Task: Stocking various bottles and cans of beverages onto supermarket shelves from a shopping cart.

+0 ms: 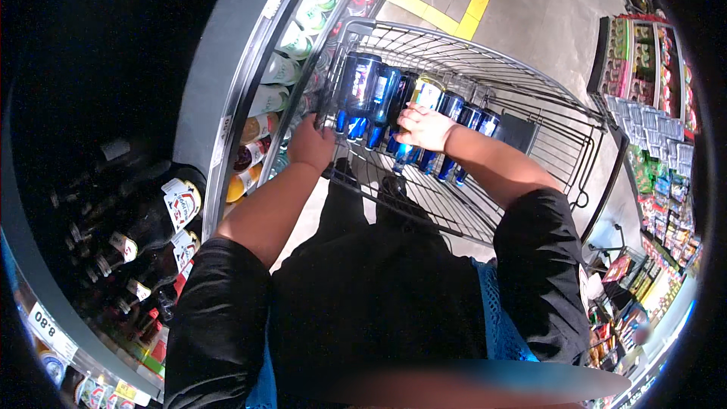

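Several dark blue bottles (362, 79) lie side by side in a wire shopping cart (522, 68), their necks pointing toward me. My right hand (425, 129) reaches over the cart's near side, with its fingers curled round a blue bottle with a yellow label (429, 92). The hand covers the middle of that bottle; its neck shows below the fingers. At the cart's left end, my left hand (311, 144) is closed on the rim next to the shelf. Its fingertips are partly hidden.
A shelf edge (227, 117) with rows of bottles (280, 70) runs close along the left. Dark bottles (163, 216) lie lower left. Stocked shelves (644, 68) stand at the right. Yellow floor tape (478, 4) lies beyond the cart. My feet are just below the cart.
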Action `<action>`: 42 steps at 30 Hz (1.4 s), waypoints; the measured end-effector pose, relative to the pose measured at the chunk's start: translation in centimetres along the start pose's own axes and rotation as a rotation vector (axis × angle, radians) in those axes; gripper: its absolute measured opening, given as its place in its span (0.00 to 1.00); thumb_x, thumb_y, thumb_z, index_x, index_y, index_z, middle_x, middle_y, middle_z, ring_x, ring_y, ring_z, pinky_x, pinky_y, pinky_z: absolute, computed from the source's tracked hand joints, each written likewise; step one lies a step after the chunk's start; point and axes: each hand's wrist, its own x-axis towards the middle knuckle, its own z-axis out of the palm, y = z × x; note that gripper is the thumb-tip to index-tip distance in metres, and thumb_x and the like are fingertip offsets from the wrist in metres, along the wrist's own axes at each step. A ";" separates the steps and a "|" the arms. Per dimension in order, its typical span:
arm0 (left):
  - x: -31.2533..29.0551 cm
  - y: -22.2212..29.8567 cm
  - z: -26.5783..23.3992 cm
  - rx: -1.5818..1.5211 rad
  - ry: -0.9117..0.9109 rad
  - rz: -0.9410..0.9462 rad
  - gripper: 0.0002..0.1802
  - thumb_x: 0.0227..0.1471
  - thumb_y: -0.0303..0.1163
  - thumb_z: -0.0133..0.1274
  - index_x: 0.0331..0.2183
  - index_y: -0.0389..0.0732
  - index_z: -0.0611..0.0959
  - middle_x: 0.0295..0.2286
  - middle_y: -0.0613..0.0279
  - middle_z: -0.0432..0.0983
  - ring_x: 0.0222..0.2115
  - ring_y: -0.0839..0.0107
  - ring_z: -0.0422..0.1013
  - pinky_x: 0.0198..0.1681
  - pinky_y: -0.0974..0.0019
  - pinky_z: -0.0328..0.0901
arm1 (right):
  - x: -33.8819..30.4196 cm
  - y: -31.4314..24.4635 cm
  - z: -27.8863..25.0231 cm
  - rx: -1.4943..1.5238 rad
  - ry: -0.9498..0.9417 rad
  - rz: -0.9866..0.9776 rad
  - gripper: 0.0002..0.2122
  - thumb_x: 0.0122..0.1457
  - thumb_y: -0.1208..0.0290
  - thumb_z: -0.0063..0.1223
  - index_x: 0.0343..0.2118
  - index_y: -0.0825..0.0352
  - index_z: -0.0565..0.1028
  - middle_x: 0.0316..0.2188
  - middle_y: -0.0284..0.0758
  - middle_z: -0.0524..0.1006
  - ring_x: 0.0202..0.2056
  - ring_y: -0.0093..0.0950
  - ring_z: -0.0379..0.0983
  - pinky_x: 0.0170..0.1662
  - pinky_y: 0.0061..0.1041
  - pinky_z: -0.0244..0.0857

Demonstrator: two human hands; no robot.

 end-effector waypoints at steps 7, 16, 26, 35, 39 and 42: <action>0.3 -0.9 0.5 -0.010 0.047 0.060 0.31 0.53 0.41 0.56 0.55 0.34 0.75 0.45 0.46 0.79 0.46 0.50 0.76 0.52 0.52 0.69 | 0.5 0.5 4.9 0.000 -0.267 0.017 0.13 0.60 0.65 0.47 0.45 0.48 0.80 0.51 0.37 0.74 0.61 0.40 0.65 0.70 0.45 0.50; 0.0 -0.5 0.1 0.039 0.047 0.083 0.29 0.53 0.41 0.55 0.53 0.34 0.76 0.45 0.45 0.77 0.46 0.50 0.75 0.52 0.51 0.68 | 0.8 0.2 6.3 -0.023 -0.308 0.018 0.12 0.59 0.63 0.49 0.43 0.52 0.82 0.49 0.37 0.75 0.59 0.40 0.66 0.69 0.47 0.50; 0.4 -0.5 0.0 -0.008 -0.032 0.035 0.30 0.53 0.42 0.55 0.54 0.34 0.76 0.46 0.44 0.77 0.46 0.50 0.75 0.52 0.52 0.68 | 1.4 0.3 5.9 -0.042 -0.387 0.012 0.11 0.57 0.62 0.50 0.40 0.50 0.82 0.46 0.33 0.74 0.56 0.39 0.68 0.69 0.46 0.51; 0.6 -1.0 0.7 0.005 -0.016 0.045 0.29 0.53 0.42 0.55 0.53 0.35 0.77 0.45 0.44 0.78 0.46 0.49 0.75 0.52 0.51 0.68 | 1.3 0.4 6.1 -0.116 -0.341 -0.024 0.11 0.57 0.63 0.50 0.40 0.53 0.81 0.45 0.34 0.75 0.57 0.38 0.67 0.71 0.46 0.48; 0.7 -1.2 0.7 -0.027 -0.040 -0.025 0.28 0.53 0.43 0.55 0.52 0.38 0.77 0.45 0.45 0.78 0.46 0.46 0.75 0.52 0.48 0.68 | 2.3 0.0 1.9 -0.029 -0.216 0.009 0.13 0.56 0.66 0.48 0.43 0.58 0.79 0.51 0.38 0.75 0.59 0.38 0.67 0.71 0.47 0.48; 0.6 -1.1 0.6 -0.064 -0.021 -0.008 0.27 0.53 0.42 0.55 0.52 0.38 0.77 0.46 0.44 0.78 0.47 0.46 0.75 0.52 0.48 0.68 | 4.1 -0.7 -5.2 0.272 -0.041 0.078 0.11 0.53 0.69 0.54 0.40 0.59 0.79 0.41 0.35 0.78 0.45 0.35 0.76 0.54 0.36 0.69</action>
